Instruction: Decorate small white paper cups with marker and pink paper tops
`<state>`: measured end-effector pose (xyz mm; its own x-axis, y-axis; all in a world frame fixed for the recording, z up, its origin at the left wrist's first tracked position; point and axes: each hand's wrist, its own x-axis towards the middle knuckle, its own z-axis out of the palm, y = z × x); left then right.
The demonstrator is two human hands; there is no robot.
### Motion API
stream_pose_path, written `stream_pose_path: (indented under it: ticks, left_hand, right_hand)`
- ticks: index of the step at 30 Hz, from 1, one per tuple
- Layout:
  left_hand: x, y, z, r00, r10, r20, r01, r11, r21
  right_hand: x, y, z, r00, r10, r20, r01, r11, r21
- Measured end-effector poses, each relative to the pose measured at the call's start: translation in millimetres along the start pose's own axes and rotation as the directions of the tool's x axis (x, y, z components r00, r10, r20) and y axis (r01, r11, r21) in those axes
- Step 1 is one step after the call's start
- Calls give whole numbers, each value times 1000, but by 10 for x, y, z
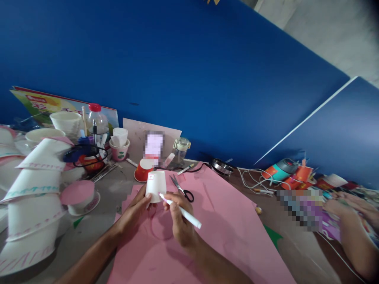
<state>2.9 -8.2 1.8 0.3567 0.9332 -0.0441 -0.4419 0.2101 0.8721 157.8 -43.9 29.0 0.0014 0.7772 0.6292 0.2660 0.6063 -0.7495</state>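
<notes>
A white paper cup [156,184] is upside down in my left hand [136,209], which grips it from the left and below. A small red square with a cross in it is drawn near the cup's upper left. My right hand [182,219] holds a white marker [189,217], its pink tip at the cup's lower right side; whether it touches cannot be made out. Beneath both hands lies pink paper [225,228] in large sheets. Scissors [182,188] with black handles rest on the paper just beyond the cup.
Stacked decorated cups [32,201] and a pink-topped cup [78,193] stand at left. A red-capped bottle [95,122], a lidded jar [181,150] and a red cup [142,170] line the back. Tape [221,167] and white cables [251,179] lie rightward, near another person's arm [355,236].
</notes>
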Motion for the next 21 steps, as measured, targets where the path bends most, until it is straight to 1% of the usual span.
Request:
stream_pose_path:
  ticks: [7,14,21]
  left_hand:
    - [11,6,10,1000,4,-1,-4,1000,-21]
    - [21,9,8,997,-3,-72,2,1000,-15]
    - [23,10,15,998,18,-60,-19,1000,-8]
  right_hand:
    - [0,3,11,1000,-6,-7,6,1000,-20]
    - [-20,30,18,1000,29,10,-30,1000,2]
    - [-21,44,26,999,39,27,-39,999,23]
